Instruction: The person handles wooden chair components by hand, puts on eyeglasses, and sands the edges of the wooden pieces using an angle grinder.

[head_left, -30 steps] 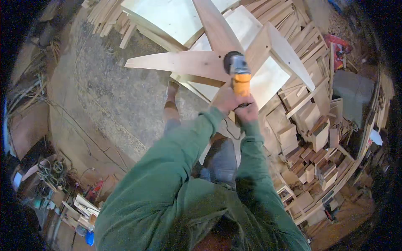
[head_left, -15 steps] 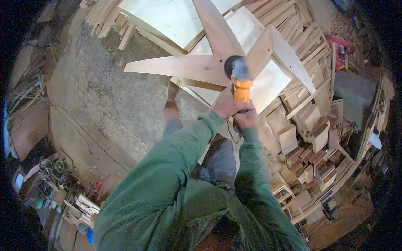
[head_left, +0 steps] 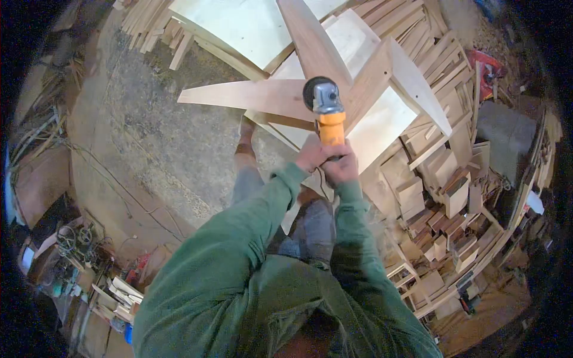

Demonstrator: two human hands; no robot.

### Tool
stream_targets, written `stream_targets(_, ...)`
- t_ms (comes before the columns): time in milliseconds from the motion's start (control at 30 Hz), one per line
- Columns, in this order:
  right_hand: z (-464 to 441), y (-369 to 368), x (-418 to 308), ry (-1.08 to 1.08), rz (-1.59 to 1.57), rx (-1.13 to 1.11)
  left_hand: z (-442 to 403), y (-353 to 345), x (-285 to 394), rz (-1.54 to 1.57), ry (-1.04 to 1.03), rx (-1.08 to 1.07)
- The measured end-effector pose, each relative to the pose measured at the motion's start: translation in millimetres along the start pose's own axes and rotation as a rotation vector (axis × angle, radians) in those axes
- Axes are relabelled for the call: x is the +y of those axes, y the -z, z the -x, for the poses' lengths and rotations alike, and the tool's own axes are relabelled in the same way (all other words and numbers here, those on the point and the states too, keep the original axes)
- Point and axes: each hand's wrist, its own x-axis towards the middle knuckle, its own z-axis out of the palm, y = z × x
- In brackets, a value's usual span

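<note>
Both of my hands are closed on the orange angle grinder [head_left: 331, 125], close together on its body. My left hand [head_left: 312, 153] is on the left side, and my right hand [head_left: 342, 165] is at the rear, beside the cord. The grinder's dark round disc [head_left: 315, 93] lies over the joint of a star-shaped wooden piece [head_left: 250, 95]. Its tapered arms spread left, up and to the right, with small dark holes on the right-hand ones. Pale wooden panels [head_left: 385, 128] are beneath it.
A larger pale panel [head_left: 239, 27] sits on stacked boards at the top. Wood offcuts [head_left: 456, 194] pile up on the right, near a red object [head_left: 486, 71]. A cable [head_left: 122, 188] crosses the floor on the left. My bare foot [head_left: 246, 131] is beside the panels.
The grinder and both hands have shifted left, carrying the disc from the right side of the joint onto its left part. Both hands keep their hold.
</note>
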Motion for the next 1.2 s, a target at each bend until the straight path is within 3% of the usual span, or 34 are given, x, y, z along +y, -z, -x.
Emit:
stream_targets(133, -19, 13, 7, 0.027, -0.217, 0.059, -25, -16, 6, 0.15, 0.04, -0.102)
stream_targets(167, -14, 19, 28, 0.069, -0.108, 0.048, -27, -19, -9, -0.156, 0.037, -0.093)
stream_targets(233, 12, 24, 23, -0.017, -0.098, 0.095, -6, -27, 20, -0.267, -0.156, 0.005)
stream_targets(300, 36, 24, 23, -0.026, -0.09, 0.1, 15, -34, 13, -0.276, -0.141, 0.01)
stream_targets(367, 49, 17, 32, 0.042, -0.083, 0.066, 23, -34, -39, -0.182, 0.081, -0.079)
stream_targets(467, 34, -1, 9, -0.071, 0.004, 0.045, 14, -16, -35, 0.075, -0.061, 0.008)
stream_targets(567, 5, -9, -17, -0.052, -0.102, 0.04, 3, 6, 5, 0.069, 0.063, -0.037)
stream_targets(667, -16, -15, -22, -0.065, -0.077, 0.029, -5, 18, 37, 0.189, 0.065, -0.031)
stream_targets(967, -87, -46, -71, 0.07, -0.059, 0.042, -64, 71, 67, 0.074, -0.05, 0.016)
stream_targets(1133, -123, -62, -105, 0.124, -0.276, 0.02, -89, 101, 106, 0.156, 0.073, -0.042)
stream_targets(1200, -137, -62, -119, 0.092, -0.194, 0.016, -104, 110, 113, 0.122, 0.08, -0.04)
